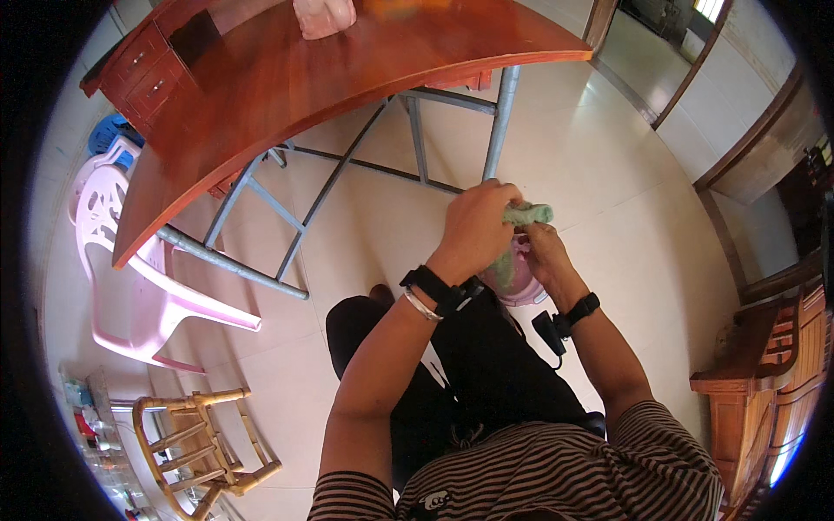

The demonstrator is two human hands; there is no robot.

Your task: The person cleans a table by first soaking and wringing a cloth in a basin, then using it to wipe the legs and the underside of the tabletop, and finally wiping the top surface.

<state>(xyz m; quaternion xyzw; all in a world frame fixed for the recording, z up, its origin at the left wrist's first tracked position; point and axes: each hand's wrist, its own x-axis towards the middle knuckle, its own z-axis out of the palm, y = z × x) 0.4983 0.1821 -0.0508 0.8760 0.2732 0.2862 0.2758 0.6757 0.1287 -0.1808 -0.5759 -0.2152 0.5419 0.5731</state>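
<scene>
Over the pink bucket [524,293]: I hold my 2 hands close together, perhaps so that any drops from the cloth would fall inside it.
Green cloth [530,214]: it is bunched like a roll at my fingers, above the bucket; some green shows also lower, but I cannot tell if this is inside.
Left hand [483,224]: the fingers are curled tightly around the cloth, the back of the hand upward, I think for a firm hold.
Right hand [549,257]: it is curled just under the cloth's end and near the bucket; its fingertips are hidden, so I cannot tell if they pinch the cloth.
Bucket's place: it stands just beyond my legs [486,356], probably for easy reach while I bend.
Wooden table [287,113]: ahead, raised on grey metal legs [500,122].
2 chairs on my left: 1 pink plastic chair [139,300] and 1 bamboo chair [182,434], well apart from my hands.
</scene>
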